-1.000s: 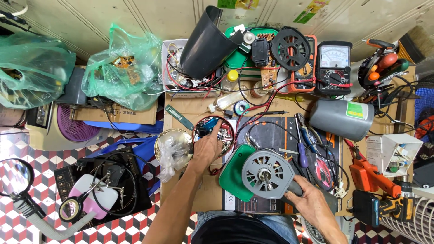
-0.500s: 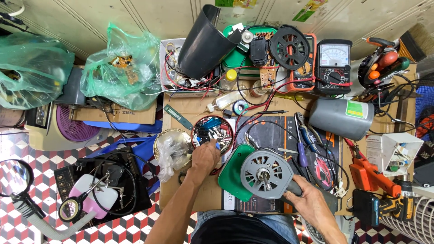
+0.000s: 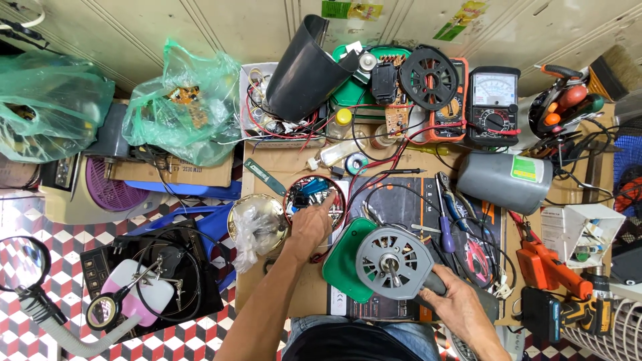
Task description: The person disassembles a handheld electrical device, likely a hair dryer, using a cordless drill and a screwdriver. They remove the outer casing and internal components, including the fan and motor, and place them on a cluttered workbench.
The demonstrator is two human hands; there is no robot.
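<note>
The cluttered desk (image 3: 281,167) has a grey fan motor (image 3: 393,262) sitting near its front edge, with the right hand (image 3: 461,307) wrapped around the motor's lower right side. Just left of the motor, the left hand (image 3: 309,224) pokes loosely curled fingers into a small round red-rimmed bowl (image 3: 314,197) of little parts.

One head-worn camera looks steeply down from close above the cluttered workbench (image 3: 281,167), wall at top.
</note>
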